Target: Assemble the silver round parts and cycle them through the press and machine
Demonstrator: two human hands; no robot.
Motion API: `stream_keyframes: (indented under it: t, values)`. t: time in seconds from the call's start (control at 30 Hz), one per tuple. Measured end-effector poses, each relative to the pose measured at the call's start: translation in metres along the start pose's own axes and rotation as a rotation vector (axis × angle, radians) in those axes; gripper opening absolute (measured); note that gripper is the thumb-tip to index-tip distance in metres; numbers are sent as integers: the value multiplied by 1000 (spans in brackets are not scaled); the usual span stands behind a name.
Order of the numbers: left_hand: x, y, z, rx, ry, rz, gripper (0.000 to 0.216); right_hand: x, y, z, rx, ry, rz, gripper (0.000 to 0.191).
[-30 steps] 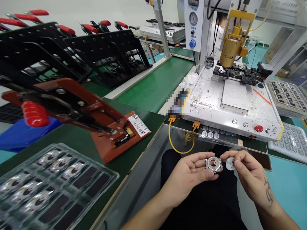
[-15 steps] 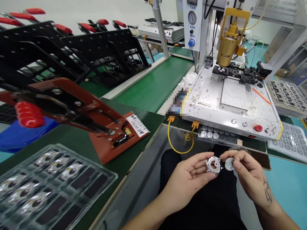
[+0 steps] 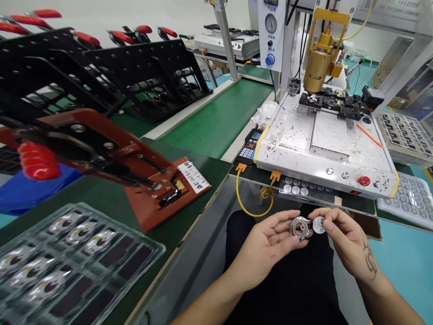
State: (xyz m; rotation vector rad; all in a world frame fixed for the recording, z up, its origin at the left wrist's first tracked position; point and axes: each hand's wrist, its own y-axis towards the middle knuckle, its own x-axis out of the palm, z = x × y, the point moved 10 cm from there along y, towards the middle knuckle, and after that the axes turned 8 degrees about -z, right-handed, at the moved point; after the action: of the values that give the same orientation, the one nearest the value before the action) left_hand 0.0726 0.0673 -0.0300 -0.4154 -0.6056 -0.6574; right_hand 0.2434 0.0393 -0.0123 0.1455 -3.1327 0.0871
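Left hand (image 3: pixel 263 252) pinches metal case (image 3: pixel 301 236), right hand (image 3: pixel 345 239) pinches disc (image 3: pixel 318 224) beside it (edge grips, likely sparing faces).

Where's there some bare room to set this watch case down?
The green belt has a wide bare stretch between the black racks and the white machine. A narrower bare strip of dark green table lies between the clear tray and the brown clamp. It is crowded below and beside the machine's gold cylinder, where black blocks sit close together.
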Motion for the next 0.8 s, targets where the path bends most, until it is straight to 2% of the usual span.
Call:
stream_keyframes:
  t: [0.27,0.5,0.8]
  values:
    - [-6,2,2,44,49,33,45,13,9,-9,45,-117,-71,27]
    - [-2,2,3,48,129,19,45,31,19,-17,9,-238,-114,27]
    - [-1,1,2,48,157,18,41,32,20,-18,6,-276,-94,28]
